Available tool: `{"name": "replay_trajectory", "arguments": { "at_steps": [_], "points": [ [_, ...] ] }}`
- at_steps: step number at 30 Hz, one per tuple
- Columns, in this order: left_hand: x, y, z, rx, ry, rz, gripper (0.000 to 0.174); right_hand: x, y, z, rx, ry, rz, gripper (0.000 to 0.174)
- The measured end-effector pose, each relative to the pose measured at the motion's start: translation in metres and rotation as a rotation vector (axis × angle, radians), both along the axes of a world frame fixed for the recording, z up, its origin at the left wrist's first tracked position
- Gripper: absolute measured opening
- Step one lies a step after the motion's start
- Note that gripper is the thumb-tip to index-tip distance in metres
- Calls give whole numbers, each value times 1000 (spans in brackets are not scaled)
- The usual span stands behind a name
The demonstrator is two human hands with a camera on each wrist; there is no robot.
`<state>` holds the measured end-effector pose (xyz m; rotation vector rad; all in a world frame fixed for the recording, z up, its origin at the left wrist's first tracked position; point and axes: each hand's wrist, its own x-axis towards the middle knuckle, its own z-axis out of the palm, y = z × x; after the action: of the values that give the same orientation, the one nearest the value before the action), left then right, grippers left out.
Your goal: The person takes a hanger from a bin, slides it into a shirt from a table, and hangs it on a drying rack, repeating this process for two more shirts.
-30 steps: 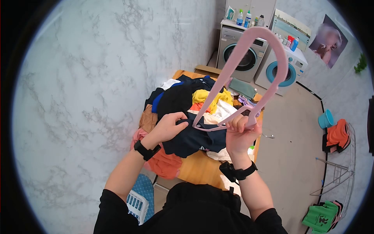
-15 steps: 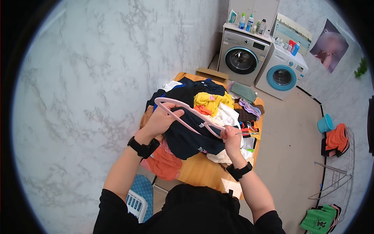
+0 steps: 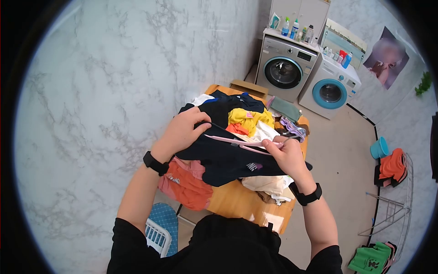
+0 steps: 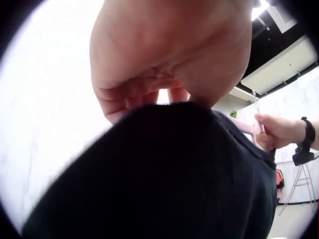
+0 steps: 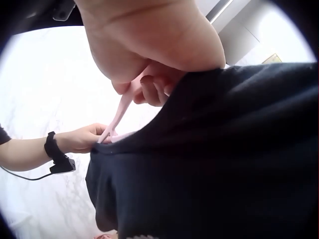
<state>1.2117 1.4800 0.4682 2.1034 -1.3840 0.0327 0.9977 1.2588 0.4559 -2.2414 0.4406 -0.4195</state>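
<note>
A pink hanger is gripped near its hook by my right hand. Dark navy shirt, with a small print on its chest, is stretched out above the table. My left hand pinches the shirt's upper left part between thumb and fingers. In the right wrist view, the hanger runs down into the shirt's neckline, close to the left hand. The shirt also reaches up to the right hand there. The hanger's far end is hidden by the cloth.
A heap of clothes, including a yellow garment and a coral one, covers much of the wooden table. Two washing machines, one silver, stand beyond. A drying rack is at the right, a marbled wall at the left.
The hanger has swung down from upright, and its left end has gone into the navy shirt's neckline. The left hand has lifted the shirt off the heap.
</note>
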Motion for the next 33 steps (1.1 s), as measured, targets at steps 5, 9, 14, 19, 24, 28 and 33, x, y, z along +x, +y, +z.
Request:
{"name": "replay_trajectory", "arguments": {
  "at_steps": [5,9,14,19,24,28,33],
  "points": [
    [-9,-10,-4,-58,59,-51,13,3,-1,17,-203,100,24,45],
    [-6,-14,1,-364,134,115,10,2,-4,20,-131,122,72,45],
    [-12,-25,15,-304,-117,51,11,2,1,30,-260,70,72,46],
    [-47,-49,23,-200,-205,-168,16,5,-1,51,-243,-45,66,34],
    [-59,-71,51,-257,-300,-129,13,-10,-8,89,-126,-197,25,23],
    [-30,-62,76,-462,-326,37,14,-43,-58,92,-394,-440,-68,24],
    [-21,-70,125,-715,-155,38,14,-85,-105,111,-223,-512,-206,17]
  ]
}}
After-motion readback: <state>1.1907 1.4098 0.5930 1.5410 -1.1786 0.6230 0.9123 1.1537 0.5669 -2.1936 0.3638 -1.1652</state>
